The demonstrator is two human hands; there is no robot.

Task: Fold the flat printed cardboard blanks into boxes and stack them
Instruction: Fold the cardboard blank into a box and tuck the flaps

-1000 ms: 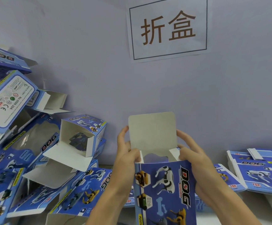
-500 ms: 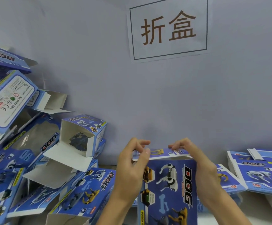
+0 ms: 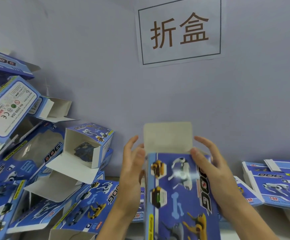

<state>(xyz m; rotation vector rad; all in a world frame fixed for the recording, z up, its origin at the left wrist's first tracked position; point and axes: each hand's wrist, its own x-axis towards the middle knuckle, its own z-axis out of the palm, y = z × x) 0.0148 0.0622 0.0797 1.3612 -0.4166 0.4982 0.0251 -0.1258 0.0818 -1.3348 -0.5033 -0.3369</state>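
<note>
1. A heap of folded boxes (image 3: 42, 170) fills the left side, many with open white flaps, tumbled at angles against the wall (image 3: 89, 66).
2. A stack of flat blanks (image 3: 277, 184) lies on the bench (image 3: 270, 220) at right; a paper sign (image 3: 179, 31) hangs on the wall above.
3. The box in hand (image 3: 178, 193) is blue, printed with robot dogs, bones and "DOG"; its grey top flap (image 3: 168, 137) stands upright.
4. It sits centre-low, long axis running up and away, open end toward the wall.
5. The left hand (image 3: 132, 170) holds its left edge, fingers loosely extended; the right hand (image 3: 211, 172) grips the right side, thumb on the printed face.
</note>
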